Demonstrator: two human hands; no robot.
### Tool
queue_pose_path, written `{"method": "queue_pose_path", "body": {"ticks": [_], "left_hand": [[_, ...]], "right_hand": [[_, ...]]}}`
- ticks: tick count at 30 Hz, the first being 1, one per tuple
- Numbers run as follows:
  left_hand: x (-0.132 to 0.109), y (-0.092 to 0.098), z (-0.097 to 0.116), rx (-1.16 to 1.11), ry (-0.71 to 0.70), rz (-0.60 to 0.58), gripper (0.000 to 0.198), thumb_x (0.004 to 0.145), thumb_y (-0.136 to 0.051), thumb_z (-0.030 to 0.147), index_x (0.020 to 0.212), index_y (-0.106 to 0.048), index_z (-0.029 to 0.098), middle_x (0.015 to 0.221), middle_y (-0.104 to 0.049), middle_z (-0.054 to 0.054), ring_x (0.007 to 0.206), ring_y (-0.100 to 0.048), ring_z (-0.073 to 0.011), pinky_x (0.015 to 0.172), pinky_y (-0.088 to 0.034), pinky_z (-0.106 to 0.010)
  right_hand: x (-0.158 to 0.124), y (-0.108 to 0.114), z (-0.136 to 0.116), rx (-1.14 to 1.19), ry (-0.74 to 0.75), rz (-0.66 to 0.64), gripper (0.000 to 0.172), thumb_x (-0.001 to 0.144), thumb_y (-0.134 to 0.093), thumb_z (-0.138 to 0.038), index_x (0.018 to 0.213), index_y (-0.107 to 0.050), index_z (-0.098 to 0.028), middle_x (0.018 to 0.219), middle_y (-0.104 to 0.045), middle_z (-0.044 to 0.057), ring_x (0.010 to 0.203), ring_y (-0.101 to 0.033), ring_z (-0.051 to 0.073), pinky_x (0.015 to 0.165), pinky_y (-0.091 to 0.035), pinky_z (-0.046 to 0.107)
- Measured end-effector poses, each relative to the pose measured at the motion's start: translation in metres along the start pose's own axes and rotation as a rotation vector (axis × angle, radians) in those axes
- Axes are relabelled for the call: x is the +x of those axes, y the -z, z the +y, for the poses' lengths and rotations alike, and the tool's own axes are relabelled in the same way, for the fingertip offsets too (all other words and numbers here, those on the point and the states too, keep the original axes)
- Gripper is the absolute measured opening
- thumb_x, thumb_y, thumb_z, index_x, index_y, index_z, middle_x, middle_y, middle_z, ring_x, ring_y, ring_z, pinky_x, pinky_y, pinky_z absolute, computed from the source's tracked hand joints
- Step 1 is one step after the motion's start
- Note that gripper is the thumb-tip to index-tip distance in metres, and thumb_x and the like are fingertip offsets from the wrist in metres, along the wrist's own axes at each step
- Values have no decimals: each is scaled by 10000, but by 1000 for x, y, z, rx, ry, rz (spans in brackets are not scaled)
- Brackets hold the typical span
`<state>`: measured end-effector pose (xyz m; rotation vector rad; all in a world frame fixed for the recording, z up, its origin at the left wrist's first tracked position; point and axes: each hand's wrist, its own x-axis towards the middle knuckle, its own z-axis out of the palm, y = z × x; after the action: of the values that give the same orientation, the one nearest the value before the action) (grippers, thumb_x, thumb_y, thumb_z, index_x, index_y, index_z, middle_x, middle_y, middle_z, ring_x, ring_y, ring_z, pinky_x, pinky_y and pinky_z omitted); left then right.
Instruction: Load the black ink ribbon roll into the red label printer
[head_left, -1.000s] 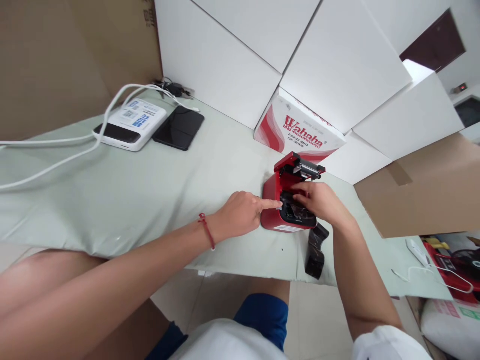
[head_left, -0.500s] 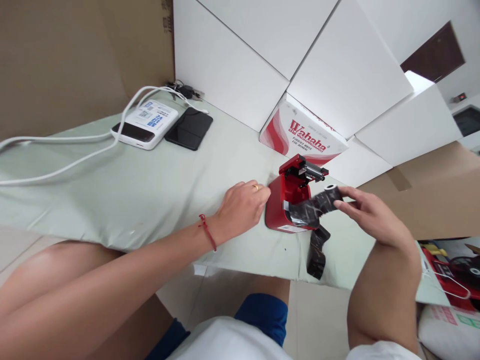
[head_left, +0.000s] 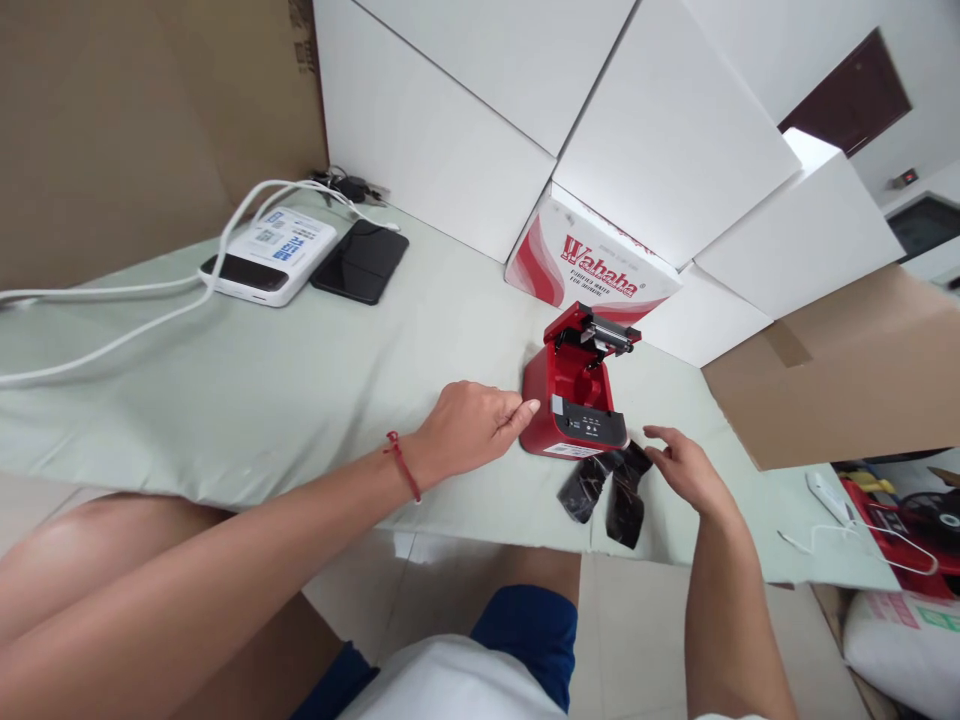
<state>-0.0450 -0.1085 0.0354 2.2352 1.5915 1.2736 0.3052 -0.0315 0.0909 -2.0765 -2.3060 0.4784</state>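
Note:
A small red label printer (head_left: 537,420) stands on the cloth-covered table, lid raised and its red inside showing. My left hand (head_left: 476,425) is closed against the printer's left side, thumb on its edge, steadying it. My right hand (head_left: 688,468) is at the printer's right front corner, thumb and index finger at the upper end of a black patterned label roll (head_left: 637,458); the roll's core is hidden. Black label strip (head_left: 625,515) curls down from there onto the cloth, with another loop in front of the printer.
Behind the printer leans a white-and-red Wahaba carton (head_left: 592,262) against white boxes (head_left: 442,130). To the left lie a black phone (head_left: 361,262), a white device (head_left: 289,245), a white cable (head_left: 150,332) and keys (head_left: 349,186). A cardboard box (head_left: 832,360) stands at the right.
My right hand has brought the label roll down and left, from above the printer to its front right corner. The strip has come off the control panel. My left hand stays at the printer.

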Motion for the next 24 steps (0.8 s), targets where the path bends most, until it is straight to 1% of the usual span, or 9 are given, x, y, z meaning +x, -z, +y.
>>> {"method": "queue_pose_path", "body": {"ticks": [3,5,7,9,11,14,16,20,24], "left_hand": [[-1,-1,-1,43,-50,5,520,1044,-383,356,561,-461,179,467,-437,26,443,-360,-112,516,-167,-278],[-3,-3,-2,88,-76,6,478,1024,-415,324,572,-475,181,477,-454,23,453,-381,-119,521,-165,-286],[-5,-4,-2,120,-91,-4,425,1001,-444,285,591,-486,184,495,-478,22,468,-402,-125,530,-179,-291],[-6,-3,0,125,-83,-26,373,987,-463,251,621,-496,186,537,-514,23,499,-438,-127,540,-217,-292],[-6,-1,2,116,-64,-34,328,987,-472,234,665,-513,187,607,-558,19,557,-491,-132,557,-278,-290],[-4,2,5,109,-64,-4,281,1009,-461,233,754,-568,183,749,-618,-13,701,-574,-153,620,-386,-287],[-4,2,5,101,-83,17,259,1015,-445,224,825,-615,177,839,-638,-42,801,-609,-173,673,-450,-289],[-8,-4,7,48,-113,57,244,985,-449,159,1107,-661,155,1120,-677,-111,1040,-653,-219,806,-566,-331],[-15,-7,15,57,-193,66,434,982,-434,118,1407,-517,130,1433,-602,-158,1239,-622,-233,1007,-572,-380]], "right_hand": [[1,-7,13,-37,15,-85,453,857,-576,-315,1274,-703,-189,1231,-745,121,908,-701,237,895,-544,389],[0,-10,16,-38,28,-73,447,858,-566,-305,1267,-704,-190,1214,-746,115,925,-700,243,901,-543,395],[-7,-1,16,-41,65,-102,409,858,-575,-306,1223,-722,-191,1213,-746,117,984,-700,259,937,-534,405],[-20,22,15,-31,151,-207,356,872,-611,-348,1179,-740,-223,1212,-752,101,1042,-696,273,959,-534,403],[-36,57,10,-11,240,-262,355,913,-621,-439,1209,-731,-276,1218,-752,76,1052,-693,270,929,-553,390],[-50,101,-13,-14,306,-121,419,928,-615,-544,1262,-706,-309,1205,-750,77,950,-698,256,783,-580,365],[-46,110,-39,-23,367,-35,427,933,-599,-560,1257,-709,-306,1195,-753,82,882,-695,247,718,-575,358],[-10,84,-98,-89,462,-2,366,954,-565,-428,1262,-704,-288,1188,-756,64,848,-692,224,770,-567,359],[25,50,-136,-240,470,-8,355,918,-568,-240,1237,-722,-249,1214,-752,82,1022,-699,269,870,-531,362]]}}
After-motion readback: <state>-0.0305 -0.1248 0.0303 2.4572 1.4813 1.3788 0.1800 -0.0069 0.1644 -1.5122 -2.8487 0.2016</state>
